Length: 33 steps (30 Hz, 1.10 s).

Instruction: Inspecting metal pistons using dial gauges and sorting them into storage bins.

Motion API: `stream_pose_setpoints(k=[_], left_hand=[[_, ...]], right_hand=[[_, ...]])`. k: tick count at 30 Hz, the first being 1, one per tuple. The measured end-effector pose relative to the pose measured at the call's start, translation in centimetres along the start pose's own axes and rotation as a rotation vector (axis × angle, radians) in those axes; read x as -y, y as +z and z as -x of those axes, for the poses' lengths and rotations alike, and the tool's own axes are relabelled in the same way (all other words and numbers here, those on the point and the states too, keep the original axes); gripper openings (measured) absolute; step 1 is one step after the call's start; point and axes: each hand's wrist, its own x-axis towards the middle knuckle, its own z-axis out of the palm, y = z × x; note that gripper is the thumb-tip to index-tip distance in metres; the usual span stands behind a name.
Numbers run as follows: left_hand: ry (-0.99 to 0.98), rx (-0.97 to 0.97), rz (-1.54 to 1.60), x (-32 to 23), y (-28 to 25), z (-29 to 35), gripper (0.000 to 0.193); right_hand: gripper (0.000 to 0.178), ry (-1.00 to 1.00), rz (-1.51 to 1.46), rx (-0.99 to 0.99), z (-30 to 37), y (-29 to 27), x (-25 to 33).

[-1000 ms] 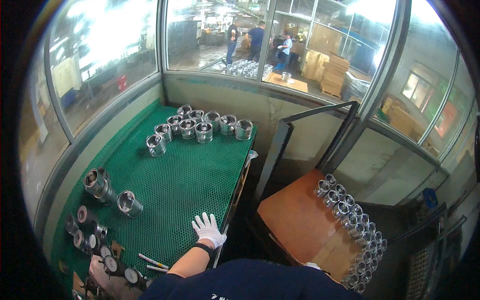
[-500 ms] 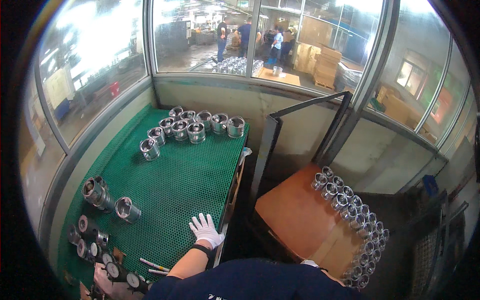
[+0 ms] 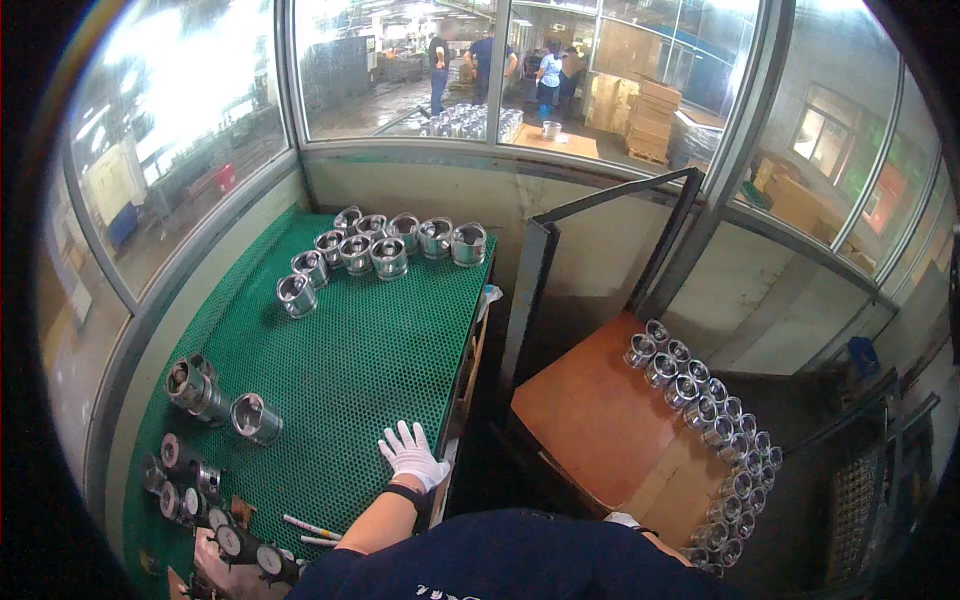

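My left hand (image 3: 413, 457), in a white glove with a dark band at the wrist, lies flat with fingers spread on the green perforated mat (image 3: 345, 390), by the table's right edge. It holds nothing. Only a small white-gloved part of my right hand (image 3: 622, 520) shows past my dark shirt, beside the brown board (image 3: 575, 420); its fingers are hidden. Left of my left hand a silver metal piston (image 3: 257, 419) stands apart, near a cluster of pistons (image 3: 193, 388). Two slim marker-like sticks (image 3: 312, 527) lie on the mat near my left forearm.
Several pistons (image 3: 390, 258) stand at the mat's far end. Dial gauges (image 3: 233, 542) and metal parts sit at the near left. Rows of pistons (image 3: 700, 411) line the brown board's right side. A dark metal frame (image 3: 540, 260) rises between the surfaces. People (image 3: 490, 70) stand beyond the windows.
The view has shifted slightly. My left hand stays spread on the mat in the same spot. Beyond the glass, the people have changed posture a little.
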Motion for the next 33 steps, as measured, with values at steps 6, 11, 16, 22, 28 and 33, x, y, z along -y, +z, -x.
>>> stream_pose_setpoints(k=[6,11,16,22,28,33], left_hand=[[0.002,-0.001,0.016,0.5,-0.1,0.3,0.108],[-0.002,0.008,-0.005,0.4,0.0,0.1,0.108],[-0.019,-0.011,-0.006,0.5,0.1,0.4,0.105],[-0.008,0.002,-0.014,0.0,-0.6,0.3,0.106],[-0.014,-0.001,-0.018,0.4,-0.4,0.4,0.107],[-0.009,-0.006,-0.005,0.5,0.2,0.1,0.109]], right_hand=[[0.041,0.004,0.015,0.023,3.0,-2.4,2.4],[0.041,-0.096,0.122,0.066,0.0,-0.2,1.2],[0.040,-0.118,0.179,0.082,-1.4,0.7,0.8],[0.039,-0.177,0.251,0.081,-6.3,4.8,-3.2],[0.039,-0.151,0.277,0.124,-5.9,4.6,-2.7],[0.041,-0.022,0.014,0.053,2.9,-1.2,1.4]])
